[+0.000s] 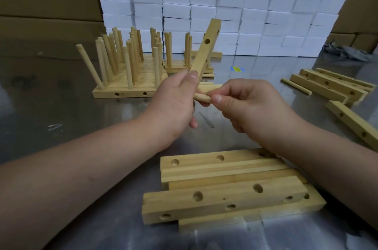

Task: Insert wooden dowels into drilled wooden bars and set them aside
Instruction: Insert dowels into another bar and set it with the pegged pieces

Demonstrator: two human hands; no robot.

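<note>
My left hand (176, 98) grips the lower end of a drilled wooden bar (206, 47), which tilts up and away to the right with its holes facing me. My right hand (245, 104) pinches a short wooden dowel (202, 97) between thumb and fingers, its tip just below the bar's lower end. Finished bars with upright dowels (126, 69) stand in rows at the back left. A pile of empty drilled bars (229, 186) lies close in front of me.
More drilled bars (331, 84) and a loose dowel (296, 86) lie at the right on the shiny metal table (61, 122). Stacked white boxes (225, 4) form a wall behind, with cardboard cartons (47, 0) at the left and a grey rag (345, 52) at the back right.
</note>
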